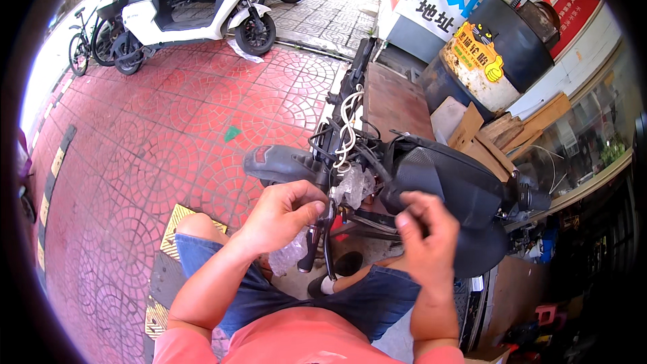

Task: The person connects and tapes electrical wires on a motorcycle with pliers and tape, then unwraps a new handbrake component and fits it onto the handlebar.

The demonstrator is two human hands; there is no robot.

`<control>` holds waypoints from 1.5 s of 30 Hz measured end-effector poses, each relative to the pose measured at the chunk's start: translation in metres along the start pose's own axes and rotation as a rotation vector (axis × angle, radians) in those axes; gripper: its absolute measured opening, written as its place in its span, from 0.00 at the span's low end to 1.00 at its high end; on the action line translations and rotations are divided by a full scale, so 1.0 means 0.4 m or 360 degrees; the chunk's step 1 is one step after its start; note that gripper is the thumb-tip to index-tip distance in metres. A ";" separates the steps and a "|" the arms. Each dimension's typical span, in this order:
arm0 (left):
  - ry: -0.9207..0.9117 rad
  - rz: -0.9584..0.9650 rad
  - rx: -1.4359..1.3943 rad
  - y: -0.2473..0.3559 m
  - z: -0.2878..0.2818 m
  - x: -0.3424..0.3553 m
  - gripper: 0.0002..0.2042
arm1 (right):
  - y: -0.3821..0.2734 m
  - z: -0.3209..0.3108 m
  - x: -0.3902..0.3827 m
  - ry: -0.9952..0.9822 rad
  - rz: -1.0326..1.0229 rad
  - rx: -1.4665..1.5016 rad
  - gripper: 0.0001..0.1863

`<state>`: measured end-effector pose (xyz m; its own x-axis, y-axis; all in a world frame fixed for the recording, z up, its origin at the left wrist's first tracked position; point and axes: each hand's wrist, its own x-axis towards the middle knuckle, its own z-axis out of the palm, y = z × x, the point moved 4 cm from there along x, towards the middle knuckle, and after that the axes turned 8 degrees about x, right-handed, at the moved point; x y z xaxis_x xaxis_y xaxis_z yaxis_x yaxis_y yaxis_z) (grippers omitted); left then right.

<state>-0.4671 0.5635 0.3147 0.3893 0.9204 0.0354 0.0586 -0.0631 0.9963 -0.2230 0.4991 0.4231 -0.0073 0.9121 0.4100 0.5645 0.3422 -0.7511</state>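
Over the handlebar end of a dark scooter or small bike, my left hand [283, 214] is closed, thumb and forefinger almost together; anything between them is too small to make out. My right hand [430, 232] hovers beside the black seat [451, 178], fingers loosely bent with a gap from the thumb, nothing visible in it. Between my hands, clear plastic wrap [354, 186] bunches around the bar. More bubble wrap [288, 255] hangs by the black handlebar grip [309, 251] under my left hand. A white coiled cable [348, 121] lies along the frame, near a dark mudguard [282, 163].
A white scooter [185, 17] is parked on the red paving at the far left. A rusty drum [499, 47] and wood boards [522, 128] stand at the right. Yellow-black ramp strips [158, 317] lie by my left knee. A glass case [586, 135] borders the right.
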 end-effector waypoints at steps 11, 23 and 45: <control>-0.0351 0.0071 0.0434 0.030 0.112 -0.040 0.32 | 0.040 -0.127 0.239 0.0059 -0.0200 -0.0601 0.08; -0.0453 0.0233 0.0741 0.045 0.136 0.017 0.36 | 0.209 0.178 -0.131 -0.0679 -0.0126 0.0044 0.07; 0.0194 0.0161 0.0576 -0.026 0.019 0.083 0.13 | 0.401 0.293 -0.045 -0.0023 0.0372 0.1145 0.15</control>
<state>-0.4477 0.5916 0.3048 0.2989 0.9403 0.1627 0.3543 -0.2677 0.8960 -0.2291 0.5642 0.2346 0.0331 0.9801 0.1957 -0.1251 0.1983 -0.9721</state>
